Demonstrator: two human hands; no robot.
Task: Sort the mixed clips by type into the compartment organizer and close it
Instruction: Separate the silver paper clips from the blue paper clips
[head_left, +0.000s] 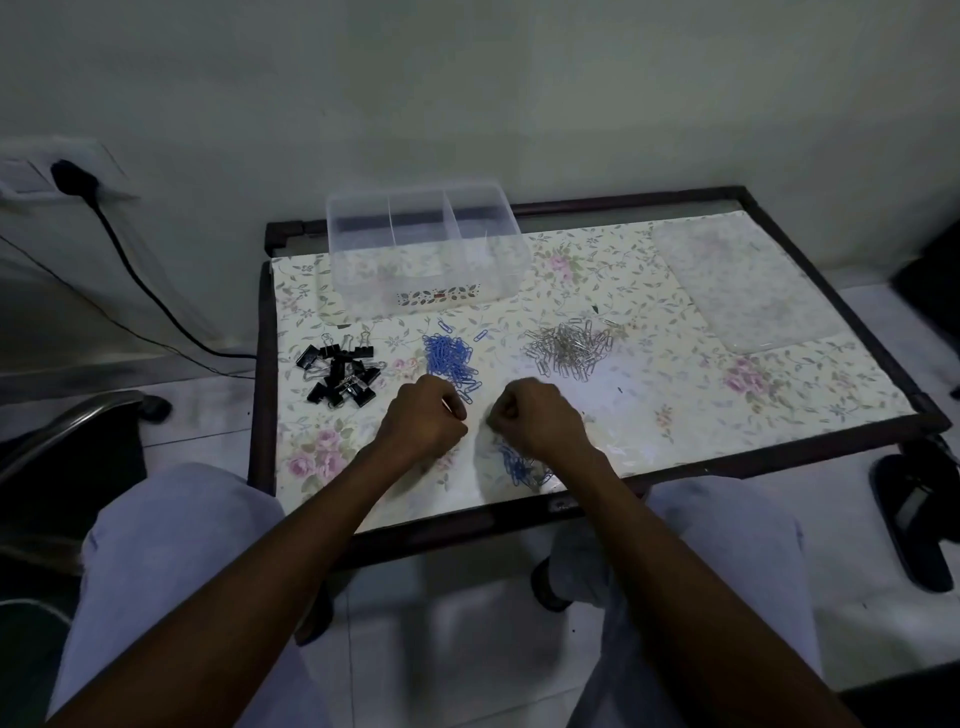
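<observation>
Our left hand (423, 415) had its fingers clenched on a thin clip; whether our right hand (535, 415) gripped anything we could not tell. Beyond lay blue clips (451, 359), silver clips (569, 347), black binder clips (340, 375) and the open organizer (423, 249), its label unreadable.

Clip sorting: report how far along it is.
Done: three separate piles lie on the table: black binder clips, blue paper clips, silver paper clips. In hand: the left hand and right hand are closed, apparently picking apart clips from a small mixed heap at the near edge. Left: the clear organizer looks empty; its lid lies apart to the right.
</observation>
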